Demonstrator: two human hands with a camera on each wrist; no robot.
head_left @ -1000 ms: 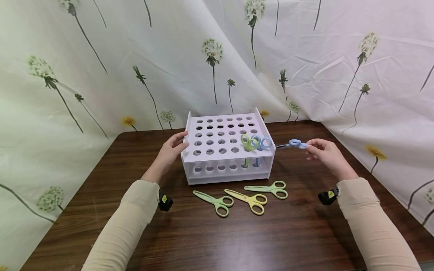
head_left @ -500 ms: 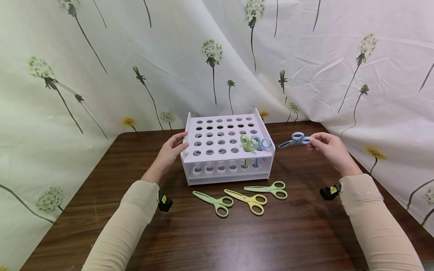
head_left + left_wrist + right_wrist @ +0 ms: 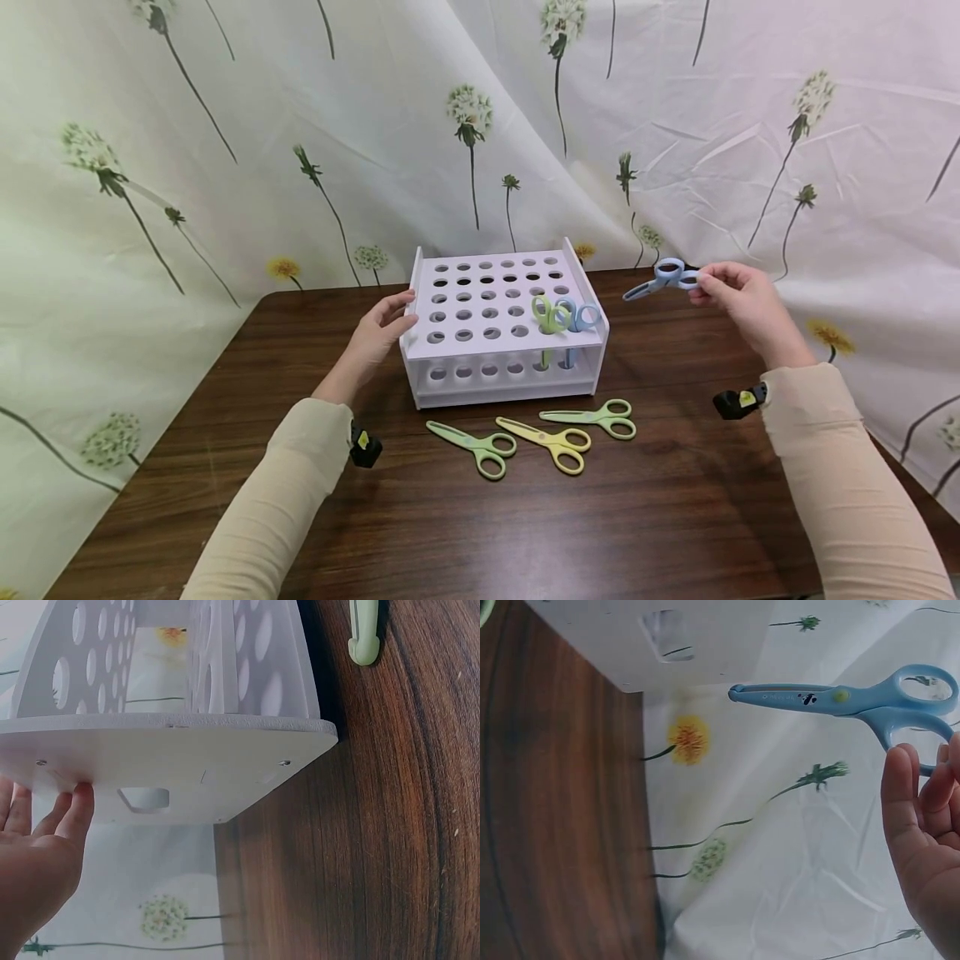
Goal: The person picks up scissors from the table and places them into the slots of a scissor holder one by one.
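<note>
My right hand [image 3: 738, 304] pinches one handle loop of a pair of blue scissors [image 3: 832, 700], held in the air to the right of the white rack [image 3: 480, 350], blades pointing left. The fingers of my left hand [image 3: 380, 327] touch the rack's left side panel; in the left wrist view the fingertips rest against that panel [image 3: 202, 761]. Two pairs of scissors stand upright in holes at the rack's front right: green scissors [image 3: 546, 315] and, to their right, other blue scissors [image 3: 583, 317].
On the brown table [image 3: 480, 533], in front of the rack, lie green scissors [image 3: 480, 446], yellow scissors [image 3: 551, 442] and further green scissors [image 3: 600, 417]. A white curtain [image 3: 375, 150] with dandelion prints hangs behind the table and along both sides.
My right hand has lifted the blue scissors up and to the right, away from the rack's right side. My left hand has stayed at the rack's left panel.
</note>
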